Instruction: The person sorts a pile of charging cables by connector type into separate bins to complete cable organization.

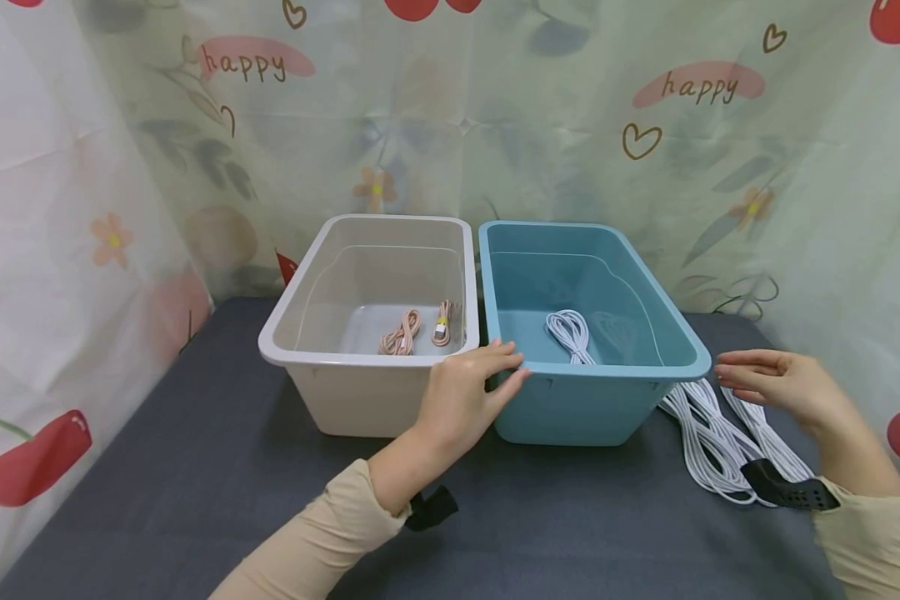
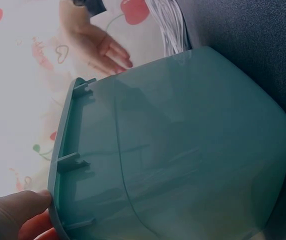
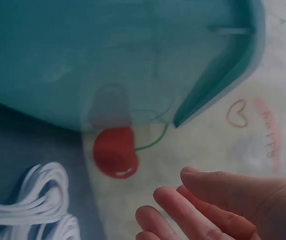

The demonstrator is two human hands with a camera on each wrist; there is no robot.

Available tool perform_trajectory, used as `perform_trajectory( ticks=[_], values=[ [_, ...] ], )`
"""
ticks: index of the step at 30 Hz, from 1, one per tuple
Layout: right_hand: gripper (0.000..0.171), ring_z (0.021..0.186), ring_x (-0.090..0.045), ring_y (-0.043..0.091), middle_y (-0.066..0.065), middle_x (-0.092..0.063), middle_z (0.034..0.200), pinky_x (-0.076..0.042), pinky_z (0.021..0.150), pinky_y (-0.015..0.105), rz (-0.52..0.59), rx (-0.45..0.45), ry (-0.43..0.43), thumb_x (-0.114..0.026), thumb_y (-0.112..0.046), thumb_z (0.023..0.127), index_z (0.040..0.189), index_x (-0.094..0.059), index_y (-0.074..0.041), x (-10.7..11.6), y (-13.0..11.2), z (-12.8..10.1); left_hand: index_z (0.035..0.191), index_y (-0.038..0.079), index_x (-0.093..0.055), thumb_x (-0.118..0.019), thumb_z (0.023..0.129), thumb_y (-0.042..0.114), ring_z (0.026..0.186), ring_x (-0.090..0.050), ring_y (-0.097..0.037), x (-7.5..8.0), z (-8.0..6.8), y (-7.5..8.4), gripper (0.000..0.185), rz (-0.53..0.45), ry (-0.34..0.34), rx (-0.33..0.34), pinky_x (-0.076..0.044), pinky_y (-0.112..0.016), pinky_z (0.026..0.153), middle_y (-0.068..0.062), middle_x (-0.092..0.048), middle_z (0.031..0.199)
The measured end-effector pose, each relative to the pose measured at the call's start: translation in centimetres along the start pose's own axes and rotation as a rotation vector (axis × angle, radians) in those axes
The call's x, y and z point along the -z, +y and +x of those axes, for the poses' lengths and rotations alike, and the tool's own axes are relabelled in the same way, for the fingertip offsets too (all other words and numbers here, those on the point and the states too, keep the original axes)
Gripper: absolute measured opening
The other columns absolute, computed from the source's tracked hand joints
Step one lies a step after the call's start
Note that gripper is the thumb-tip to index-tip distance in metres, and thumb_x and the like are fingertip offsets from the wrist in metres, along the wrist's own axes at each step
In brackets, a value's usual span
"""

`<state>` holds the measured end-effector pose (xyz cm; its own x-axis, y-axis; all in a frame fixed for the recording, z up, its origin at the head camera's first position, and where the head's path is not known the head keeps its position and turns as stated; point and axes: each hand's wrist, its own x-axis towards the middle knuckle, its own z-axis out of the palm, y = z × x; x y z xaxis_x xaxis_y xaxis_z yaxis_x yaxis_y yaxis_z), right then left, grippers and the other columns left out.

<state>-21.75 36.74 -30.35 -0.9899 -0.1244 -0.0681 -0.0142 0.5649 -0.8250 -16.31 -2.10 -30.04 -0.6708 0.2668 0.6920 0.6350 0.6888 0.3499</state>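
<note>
My left hand [image 1: 461, 392] pinches the front left corner of the blue plastic bin [image 1: 592, 404]. In the left wrist view the thumb [image 2: 30, 204] presses the outside of the rim, with the fingers behind it. A coiled white cable [image 1: 570, 333] lies inside this bin. Off the bin's front right corner, my right hand [image 1: 783, 383] is held in the air with its fingers loosely extended and nothing in them. Below that hand, bundled white cables [image 1: 712, 442] lie on the table; the right wrist view shows their looped ends [image 3: 48, 195].
A beige bin [image 1: 367, 396] stands left of the blue one, holding two pinkish cable bundles, one coiled [image 1: 401, 333] and one with a yellow band [image 1: 442, 323]. Dark cloth [image 1: 217, 500] covers the table. Printed curtains [image 1: 450, 150] hang behind and at both sides.
</note>
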Motion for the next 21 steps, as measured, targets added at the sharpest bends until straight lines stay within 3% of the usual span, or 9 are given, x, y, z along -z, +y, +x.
perform_trajectory(
  ticks=[1, 2, 4, 7, 11, 13, 21],
  values=[
    [0.010, 0.077, -0.062, -0.010, -0.030, -0.063, 0.084, -0.055, 0.067, 0.015, -0.028, -0.014, -0.003, -0.061, -0.026, 0.091, 0.097, -0.063, -0.033, -0.1, 0.3, 0.0, 0.103, 0.010, -0.074, -0.070, 0.083, 0.024, 0.107, -0.066, -0.016, 0.0, 0.0, 0.0, 0.024, -0.001, 0.000, 0.002, -0.055, -0.031, 0.086, -0.005, -0.071, 0.107],
    [0.015, 0.077, -0.062, -0.010, -0.030, -0.062, 0.085, -0.055, 0.068, 0.016, -0.051, -0.027, -0.007, -0.060, -0.027, 0.091, 0.105, -0.064, -0.025, -0.3, 0.6, 0.0, 0.103, 0.010, -0.074, -0.070, 0.083, 0.024, 0.107, -0.066, -0.016, 0.0, 0.0, 0.0, 0.024, 0.000, -0.001, 0.002, -0.055, -0.031, 0.086, -0.005, -0.071, 0.107],
    [0.037, 0.078, -0.061, -0.011, -0.027, -0.063, 0.088, -0.056, 0.070, 0.018, -0.097, -0.049, -0.016, -0.060, -0.030, 0.091, 0.120, -0.060, -0.006, -0.6, 1.2, -0.1, 0.103, 0.010, -0.074, -0.070, 0.083, 0.023, 0.107, -0.065, -0.016, 0.0, 0.0, 0.0, 0.024, -0.001, -0.002, 0.004, -0.055, -0.031, 0.086, -0.005, -0.071, 0.107],
    [0.061, 0.078, -0.061, -0.009, -0.011, -0.069, 0.097, -0.057, 0.072, 0.024, -0.157, -0.073, -0.027, -0.059, -0.032, 0.092, 0.130, -0.044, 0.014, -1.2, 2.0, 0.0, 0.103, 0.010, -0.073, -0.070, 0.083, 0.023, 0.107, -0.065, -0.016, -0.1, 0.0, -0.1, 0.024, -0.005, -0.002, 0.005, -0.054, -0.031, 0.087, -0.005, -0.071, 0.107],
    [0.062, 0.080, -0.061, -0.009, 0.017, -0.067, 0.112, -0.058, 0.076, 0.031, -0.202, -0.086, -0.047, -0.058, -0.033, 0.092, 0.130, -0.044, 0.014, -1.8, 3.3, 0.0, 0.103, 0.010, -0.073, -0.070, 0.083, 0.022, 0.107, -0.066, -0.016, -0.2, 0.0, -0.1, 0.024, -0.010, -0.003, 0.008, -0.054, -0.031, 0.087, -0.005, -0.071, 0.107],
    [0.061, 0.080, -0.060, -0.009, 0.022, -0.065, 0.115, -0.058, 0.077, 0.033, -0.225, -0.093, -0.061, -0.058, -0.032, 0.092, 0.129, -0.045, 0.014, -2.0, 3.7, -0.1, 0.103, 0.010, -0.073, -0.070, 0.083, 0.022, 0.107, -0.066, -0.016, -0.2, 0.0, -0.1, 0.024, -0.013, -0.006, 0.013, -0.054, -0.031, 0.087, -0.005, -0.071, 0.108],
    [0.057, 0.078, -0.055, -0.014, 0.015, -0.070, 0.106, -0.056, 0.074, 0.030, -0.247, -0.125, -0.107, -0.061, -0.027, 0.091, 0.126, -0.047, 0.016, -2.3, 4.8, -0.2, 0.103, 0.010, -0.074, -0.070, 0.083, 0.023, 0.107, -0.065, -0.016, -0.1, 0.0, -0.1, 0.024, 0.001, 0.001, 0.006, -0.055, -0.031, 0.087, -0.004, -0.071, 0.107]
  ],
)
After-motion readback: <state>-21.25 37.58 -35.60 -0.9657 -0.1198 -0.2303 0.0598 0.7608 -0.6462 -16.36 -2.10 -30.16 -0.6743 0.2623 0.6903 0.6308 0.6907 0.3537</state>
